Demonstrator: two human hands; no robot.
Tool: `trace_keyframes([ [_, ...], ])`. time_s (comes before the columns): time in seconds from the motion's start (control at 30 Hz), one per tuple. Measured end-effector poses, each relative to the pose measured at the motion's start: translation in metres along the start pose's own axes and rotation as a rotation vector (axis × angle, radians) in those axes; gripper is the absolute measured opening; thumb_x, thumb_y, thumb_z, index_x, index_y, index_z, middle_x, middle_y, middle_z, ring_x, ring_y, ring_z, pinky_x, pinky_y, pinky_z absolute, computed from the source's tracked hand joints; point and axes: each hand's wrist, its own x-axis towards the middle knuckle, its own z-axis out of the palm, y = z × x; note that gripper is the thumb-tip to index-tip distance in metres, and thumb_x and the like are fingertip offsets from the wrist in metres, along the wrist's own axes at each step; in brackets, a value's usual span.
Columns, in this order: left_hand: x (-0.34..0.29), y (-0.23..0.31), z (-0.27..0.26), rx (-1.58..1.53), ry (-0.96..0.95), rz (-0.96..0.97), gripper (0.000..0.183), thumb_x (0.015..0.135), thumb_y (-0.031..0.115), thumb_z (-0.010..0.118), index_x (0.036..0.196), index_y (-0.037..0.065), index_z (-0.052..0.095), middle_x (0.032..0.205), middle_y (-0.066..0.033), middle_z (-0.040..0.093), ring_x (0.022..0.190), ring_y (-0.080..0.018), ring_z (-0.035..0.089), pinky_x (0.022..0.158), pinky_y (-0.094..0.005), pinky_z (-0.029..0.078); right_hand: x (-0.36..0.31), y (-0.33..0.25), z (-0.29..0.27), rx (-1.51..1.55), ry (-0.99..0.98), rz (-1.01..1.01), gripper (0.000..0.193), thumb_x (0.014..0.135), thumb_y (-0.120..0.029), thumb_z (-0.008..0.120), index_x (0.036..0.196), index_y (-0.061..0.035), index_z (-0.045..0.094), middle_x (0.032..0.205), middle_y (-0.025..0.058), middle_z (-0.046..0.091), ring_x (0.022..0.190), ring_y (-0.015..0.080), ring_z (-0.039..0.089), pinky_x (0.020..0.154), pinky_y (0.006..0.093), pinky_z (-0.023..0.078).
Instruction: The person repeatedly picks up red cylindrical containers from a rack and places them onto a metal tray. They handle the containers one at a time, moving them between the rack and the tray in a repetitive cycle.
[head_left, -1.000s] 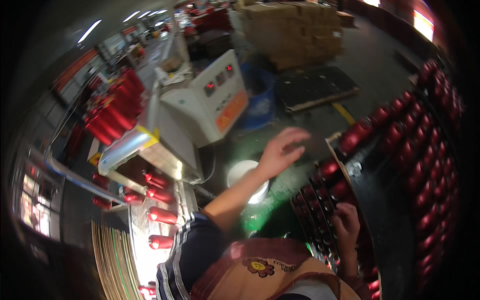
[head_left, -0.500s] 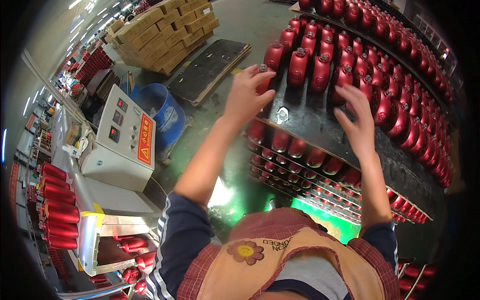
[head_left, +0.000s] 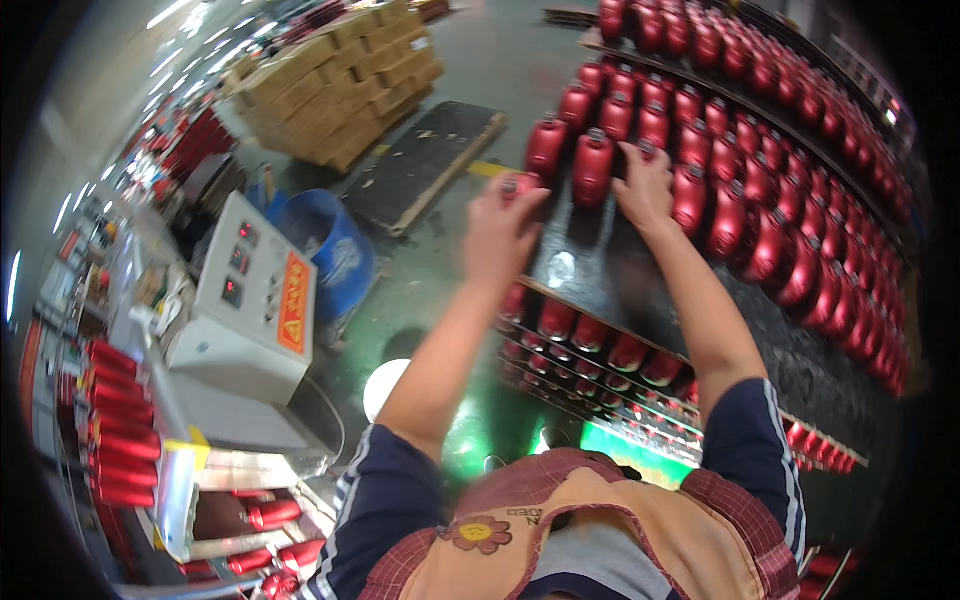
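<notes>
Rows of glossy red bottles [head_left: 593, 170] with short necks stand upright on a black board [head_left: 590, 240]. My left hand [head_left: 500, 228] is at the board's near left corner, its fingers closed round the top of a red bottle [head_left: 522, 184]; the palm hides most of that bottle. My right hand [head_left: 645, 190] reaches into the front row, thumb and fingers closed about the neck of another red bottle, whose body is mostly covered by the hand. One bottle stands between my two hands, touched by neither.
More bottles fill lower shelves [head_left: 590, 333] under the board. At left stand a control box [head_left: 245, 285], a blue barrel [head_left: 340, 250] and red bottles [head_left: 125, 425] on a machine. Stacked cartons [head_left: 335, 85] and a dark flat panel [head_left: 425, 165] lie farther off.
My right hand has moved left and away from me, from hanging open over the board to gripping a bottle. The left hand stays at its bottle. The whole view has shifted slightly.
</notes>
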Motion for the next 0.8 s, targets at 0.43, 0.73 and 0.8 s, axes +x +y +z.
trace_keyframes([
  [0.43, -0.052, -0.01, -0.026, -0.347, 0.154, -0.025, 0.059, 0.075, 0.01, 0.078, 0.131, 0.025, 0.063, 0.147, -0.0095, 0.043, 0.122, -0.0358, 0.048, 0.106, -0.0419, 0.042, -0.052, 0.011, -0.084, 0.127, 0.091, -0.395, 0.072, 0.077, -0.006, 0.063, 0.146, -0.0167, 0.045, 0.141, 0.0236, 0.042, 0.131, 0.0416, 0.043, 0.112, 0.0462, 0.036],
  [0.73, -0.122, -0.03, -0.1, -0.832, 0.336, -0.554, 0.071, 0.08, 0.008, 0.078, 0.145, 0.006, 0.048, 0.148, -0.0114, 0.047, 0.138, -0.0253, 0.043, 0.116, -0.0397, 0.035, -0.124, -0.008, -0.146, 1.436, -0.202, 0.138, 0.08, 0.077, -0.015, 0.06, 0.151, 0.0009, 0.035, 0.152, 0.0147, 0.041, 0.14, 0.0277, 0.041, 0.118, 0.0416, 0.03],
  [0.8, -0.15, -0.036, -0.117, -1.137, 0.444, -0.754, 0.074, 0.084, 0.01, 0.075, 0.149, 0.006, 0.042, 0.15, -0.0116, 0.045, 0.138, -0.0269, 0.043, 0.116, -0.042, 0.034, -0.14, -0.034, -0.117, 1.662, -0.345, 0.233, 0.084, 0.076, -0.018, 0.061, 0.152, 0.0005, 0.031, 0.152, 0.0158, 0.04, 0.138, 0.0282, 0.043, 0.117, 0.0418, 0.033],
])
